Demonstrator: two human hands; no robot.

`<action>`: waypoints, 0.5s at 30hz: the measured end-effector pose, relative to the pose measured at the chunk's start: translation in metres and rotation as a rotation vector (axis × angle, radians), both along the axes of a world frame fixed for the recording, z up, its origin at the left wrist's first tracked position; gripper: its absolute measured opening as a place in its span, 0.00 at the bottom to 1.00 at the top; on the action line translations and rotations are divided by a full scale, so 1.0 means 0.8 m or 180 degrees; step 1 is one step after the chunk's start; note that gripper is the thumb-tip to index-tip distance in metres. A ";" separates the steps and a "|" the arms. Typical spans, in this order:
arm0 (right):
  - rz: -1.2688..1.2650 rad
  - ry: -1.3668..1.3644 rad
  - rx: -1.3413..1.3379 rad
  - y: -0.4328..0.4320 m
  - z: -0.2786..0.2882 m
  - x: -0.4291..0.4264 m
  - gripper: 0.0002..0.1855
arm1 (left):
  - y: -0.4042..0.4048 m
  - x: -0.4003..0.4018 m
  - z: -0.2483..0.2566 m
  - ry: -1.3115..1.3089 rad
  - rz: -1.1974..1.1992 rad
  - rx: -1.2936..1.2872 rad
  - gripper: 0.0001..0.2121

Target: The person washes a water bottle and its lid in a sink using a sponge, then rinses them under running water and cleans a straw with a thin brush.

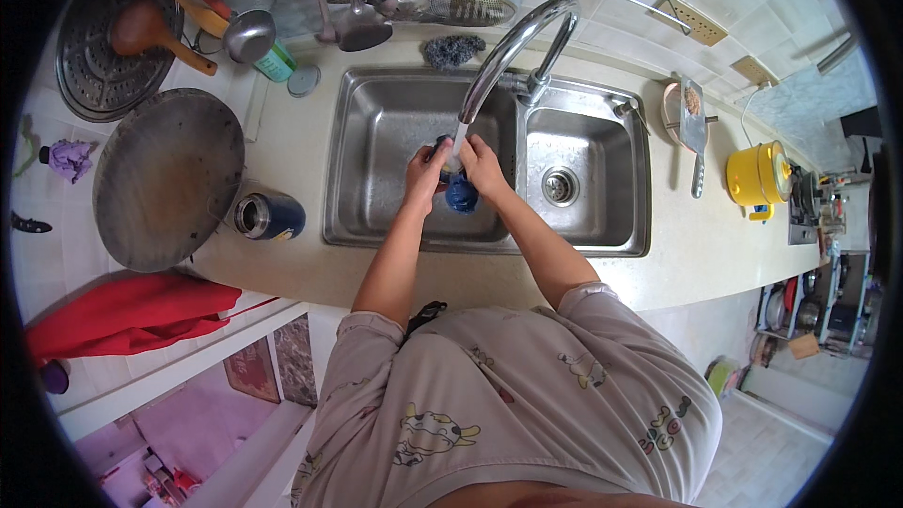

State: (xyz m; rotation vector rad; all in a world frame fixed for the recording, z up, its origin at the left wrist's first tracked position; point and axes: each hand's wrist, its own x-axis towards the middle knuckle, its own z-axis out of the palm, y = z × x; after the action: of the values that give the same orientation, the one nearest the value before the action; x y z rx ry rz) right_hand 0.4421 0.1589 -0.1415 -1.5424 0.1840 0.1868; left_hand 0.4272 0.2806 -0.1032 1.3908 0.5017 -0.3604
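Note:
Over the large left basin of a stainless steel sink, a blue bottle lid is held under the tap. My left hand grips its left side. From the right, my right hand closes on the same lid, its fingertips close to the stream. Water runs from the curved chrome faucet between my hands onto the lid, so part of it is hidden by fingers and water. On the counter left of the sink is a dark blue vacuum flask, its steel mouth uncovered.
A large wok leans at the left. Behind the sink are a grey scouring pad and hanging ladles. At right, a cleaver lies across a small bowl, near a yellow electric pot.

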 end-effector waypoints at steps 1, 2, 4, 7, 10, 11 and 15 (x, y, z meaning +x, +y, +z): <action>0.0154 -0.0274 -0.0265 -0.002 -0.002 0.000 0.22 | -0.003 0.002 0.002 0.0245 -0.0050 0.0082 0.19; 0.0305 -0.0545 -0.0531 -0.005 -0.005 0.001 0.22 | -0.007 0.003 -0.005 0.0253 -0.0064 0.0076 0.19; 0.0648 -0.0862 -0.0402 -0.006 -0.001 0.006 0.20 | -0.008 0.005 -0.027 -0.0579 0.0362 -0.0007 0.20; 0.0702 0.0006 0.0578 -0.014 0.043 0.002 0.17 | 0.009 0.008 -0.054 -0.0640 -0.0047 -0.0267 0.19; 0.0614 0.0130 0.0925 -0.022 0.050 0.004 0.16 | 0.005 0.000 -0.038 -0.0684 -0.0230 -0.1503 0.19; 0.0571 0.0285 0.0934 -0.023 0.050 0.004 0.15 | 0.003 -0.004 -0.031 -0.0675 -0.0234 -0.1503 0.19; 0.0403 0.0151 -0.0026 -0.014 0.020 0.015 0.18 | -0.011 -0.008 -0.007 -0.0762 -0.0234 -0.0780 0.17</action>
State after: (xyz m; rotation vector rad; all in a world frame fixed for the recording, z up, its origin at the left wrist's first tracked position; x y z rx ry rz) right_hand 0.4542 0.1475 -0.1255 -1.5597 0.1245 0.3231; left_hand 0.4211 0.2720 -0.1085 1.1963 0.2024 -0.2989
